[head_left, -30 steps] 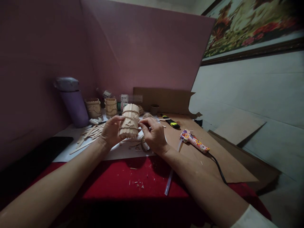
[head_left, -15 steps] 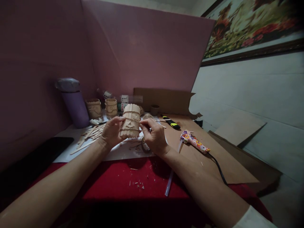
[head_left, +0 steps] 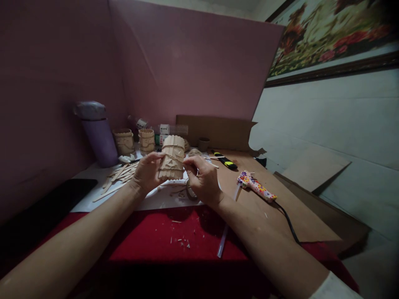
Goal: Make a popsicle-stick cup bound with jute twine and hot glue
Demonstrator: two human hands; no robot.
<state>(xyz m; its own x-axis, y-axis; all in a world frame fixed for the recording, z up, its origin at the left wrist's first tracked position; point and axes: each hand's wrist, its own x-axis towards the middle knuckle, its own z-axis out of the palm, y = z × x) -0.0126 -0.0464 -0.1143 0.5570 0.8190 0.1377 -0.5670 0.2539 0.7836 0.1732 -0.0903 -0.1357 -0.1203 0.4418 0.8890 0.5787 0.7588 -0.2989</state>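
Note:
My left hand [head_left: 149,171] is closed around the left side of a wooden craft-stick cup [head_left: 171,166], holding it slightly tilted above the table. Bands of twine [head_left: 173,146] circle the cup near its top and bottom, and small triangular wood pieces are stuck on its front. Another strand crosses the middle at a slant and runs toward my right hand [head_left: 202,176]. The thumb and fingers of that hand are pinched together on the strand at the cup's right edge; its end is hidden by the fingers.
Loose craft sticks [head_left: 123,176] lie on white paper at left. Two similar cups [head_left: 124,142] and a purple tumbler [head_left: 100,139] stand behind. A floral glue gun [head_left: 256,187], its glue stick [head_left: 222,241] and a utility knife [head_left: 225,160] lie right. Wood scraps dot the red cloth [head_left: 146,236].
Both hands keep the same grip on the cup and twine. The whole view has shifted very slightly; little else differs.

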